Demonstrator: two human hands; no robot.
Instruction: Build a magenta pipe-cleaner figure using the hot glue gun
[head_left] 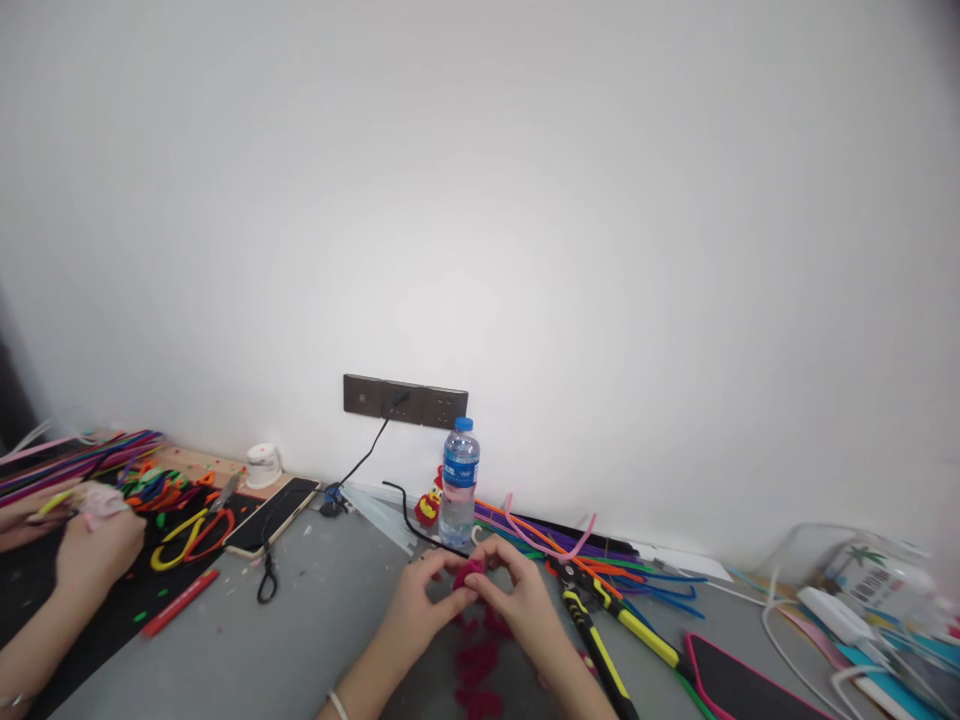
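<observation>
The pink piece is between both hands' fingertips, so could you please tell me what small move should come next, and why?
I would probably steady the pink piece with the left hand and gently pinch it with the right hand, since fingertips of both meet at it and a black strand runs in towards them.

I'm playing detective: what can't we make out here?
All in the head view:
Fuzzy, dark-pink piece: partly hidden by the left hand and right hand.
Small red-and-yellow figure: partly behind the clear, blue-capped plastic bottle.
Black, pink-edged flat object: cut off by the bottom edge.
Pale packet with green palm print: small lettering too blurred.
</observation>
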